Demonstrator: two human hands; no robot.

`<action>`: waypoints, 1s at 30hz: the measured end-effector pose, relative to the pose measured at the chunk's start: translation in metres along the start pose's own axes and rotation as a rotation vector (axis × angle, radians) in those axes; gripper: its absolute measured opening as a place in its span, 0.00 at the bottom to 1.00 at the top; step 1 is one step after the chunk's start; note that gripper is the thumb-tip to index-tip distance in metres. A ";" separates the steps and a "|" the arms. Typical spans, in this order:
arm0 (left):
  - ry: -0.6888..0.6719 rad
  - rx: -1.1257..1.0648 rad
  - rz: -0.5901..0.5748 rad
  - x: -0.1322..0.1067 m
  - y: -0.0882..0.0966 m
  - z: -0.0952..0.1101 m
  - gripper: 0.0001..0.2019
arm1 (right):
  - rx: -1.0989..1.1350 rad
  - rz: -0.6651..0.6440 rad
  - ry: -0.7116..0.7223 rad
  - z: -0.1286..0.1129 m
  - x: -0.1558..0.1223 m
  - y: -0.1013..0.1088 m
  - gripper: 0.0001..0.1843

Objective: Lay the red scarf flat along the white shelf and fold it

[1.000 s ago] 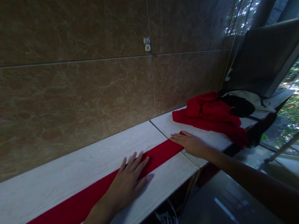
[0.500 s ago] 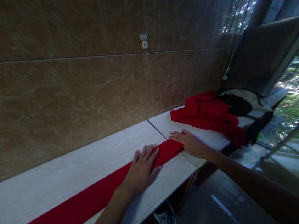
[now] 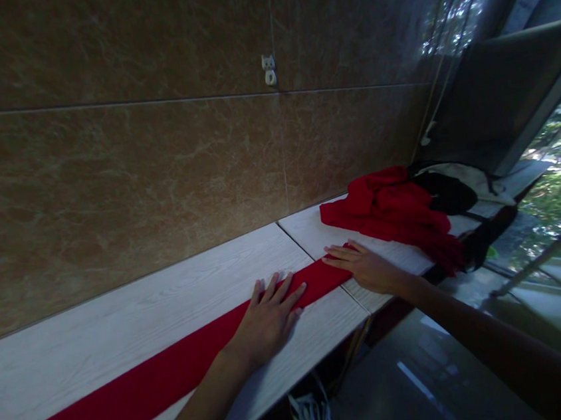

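Observation:
A long red cloth strip (image 3: 143, 385) lies flat along a white wood-grain counter (image 3: 122, 320), running from the lower left up to the middle. My left hand (image 3: 269, 318) rests flat on the strip, fingers spread and open. My right hand (image 3: 367, 268) lies flat and open at the strip's far end, pressing on its tip near the seam between two counter boards.
A crumpled pile of red cloth (image 3: 390, 208) sits further right on the counter, with a black and white bag (image 3: 454, 192) behind it. A brown tiled wall (image 3: 154, 150) with a small white hook (image 3: 269, 69) backs the counter. A window is at the right.
My left hand has slid to the right along the strip, closer to my right hand. My right hand has stayed at the strip's end.

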State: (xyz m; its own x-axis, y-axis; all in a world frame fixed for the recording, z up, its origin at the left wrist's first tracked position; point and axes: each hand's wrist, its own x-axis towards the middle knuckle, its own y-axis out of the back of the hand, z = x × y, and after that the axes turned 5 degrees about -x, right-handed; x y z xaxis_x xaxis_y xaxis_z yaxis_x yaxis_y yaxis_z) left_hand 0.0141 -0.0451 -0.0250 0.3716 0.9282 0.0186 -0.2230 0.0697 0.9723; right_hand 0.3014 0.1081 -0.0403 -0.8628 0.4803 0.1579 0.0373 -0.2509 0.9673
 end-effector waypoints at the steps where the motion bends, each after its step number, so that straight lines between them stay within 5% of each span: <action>1: 0.000 -0.005 -0.002 0.000 0.000 0.000 0.27 | -0.007 -0.004 0.008 0.001 0.000 0.001 0.44; 8: 0.010 -0.030 -0.049 0.001 0.004 0.001 0.28 | -0.084 -0.069 -0.009 0.019 -0.012 0.004 0.45; 15: 0.020 -0.071 -0.047 0.000 0.004 0.001 0.32 | -0.067 -0.052 -0.221 0.051 -0.025 0.014 0.42; 20: 0.016 -0.089 -0.055 0.002 0.005 0.006 0.36 | 0.100 0.129 -0.227 -0.005 0.022 0.031 0.28; 25: 0.078 -0.148 -0.059 -0.018 0.021 0.005 0.35 | 0.226 0.103 -0.098 -0.070 0.068 0.021 0.29; 30: 0.336 -0.064 -0.035 -0.100 0.044 -0.060 0.30 | 0.189 0.055 -0.085 -0.071 0.067 -0.016 0.31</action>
State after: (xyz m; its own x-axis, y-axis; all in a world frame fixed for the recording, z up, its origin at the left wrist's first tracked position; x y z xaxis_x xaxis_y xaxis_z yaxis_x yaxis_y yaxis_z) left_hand -0.0868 -0.1135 0.0022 0.0648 0.9926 -0.1022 -0.2757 0.1163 0.9542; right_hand 0.2077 0.0850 -0.0595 -0.8114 0.5415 0.2202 0.1843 -0.1205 0.9755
